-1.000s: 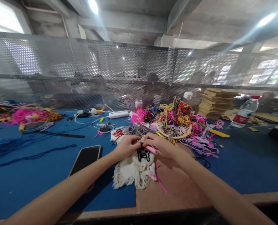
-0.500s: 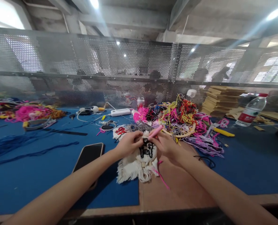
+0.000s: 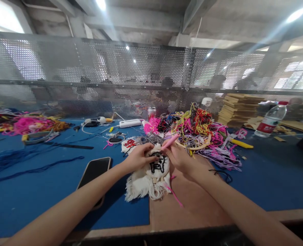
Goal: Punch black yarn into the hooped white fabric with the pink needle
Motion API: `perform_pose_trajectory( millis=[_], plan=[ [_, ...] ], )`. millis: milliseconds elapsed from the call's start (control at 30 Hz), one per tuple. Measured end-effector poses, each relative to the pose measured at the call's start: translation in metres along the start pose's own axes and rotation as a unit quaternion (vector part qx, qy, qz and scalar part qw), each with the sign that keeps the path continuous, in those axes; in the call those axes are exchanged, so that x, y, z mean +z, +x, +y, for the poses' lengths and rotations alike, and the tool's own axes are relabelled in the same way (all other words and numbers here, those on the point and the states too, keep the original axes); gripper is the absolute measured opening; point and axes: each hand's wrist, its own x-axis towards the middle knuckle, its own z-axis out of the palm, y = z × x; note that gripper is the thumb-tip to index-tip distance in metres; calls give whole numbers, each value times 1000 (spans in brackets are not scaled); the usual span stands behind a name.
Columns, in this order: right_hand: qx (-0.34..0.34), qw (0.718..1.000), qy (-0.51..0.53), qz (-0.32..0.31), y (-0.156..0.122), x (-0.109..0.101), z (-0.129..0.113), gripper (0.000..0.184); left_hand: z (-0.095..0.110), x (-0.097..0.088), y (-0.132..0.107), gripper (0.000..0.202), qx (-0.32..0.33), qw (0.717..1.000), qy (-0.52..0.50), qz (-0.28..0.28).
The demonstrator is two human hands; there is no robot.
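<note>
A white cloth (image 3: 140,184) with a frayed fringe is stretched in a small embroidery hoop (image 3: 164,176), and a black yarn figure (image 3: 157,166) shows on its face. My left hand (image 3: 138,156) is closed on the hoop's upper left edge, with fingers lying over the cloth. A thick pink punch needle (image 3: 171,140) is pinched in my right hand (image 3: 180,155), slanting up and right; its tip is hidden at the top of the hoop. Below the hoop trails a pink yarn strand (image 3: 176,197).
Tangled yarn (image 3: 192,124) is heaped behind my hands, with a larger hoop (image 3: 205,143) and a yellow tool (image 3: 241,143). A phone (image 3: 95,174) lies left. Further back are a power strip (image 3: 129,123), a can (image 3: 152,112), stacked cardboard (image 3: 240,109) and a water bottle (image 3: 271,119).
My left fingers have shifted lower over the cloth, covering part of the black figure. The pink punch needle has risen slightly in my right hand. The whole view has drifted a little.
</note>
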Motion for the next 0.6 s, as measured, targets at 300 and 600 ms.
perform_pose_trajectory(
  millis=[300, 600],
  plan=[
    [-3, 999, -17, -31, 1, -3, -5, 10, -3, 0, 0, 32, 4, 1000, 8, 1],
    [-84, 993, -8, -84, 2, 0, 1, 13, -2, 2, 0, 32, -7, 998, 53, 12]
  ],
)
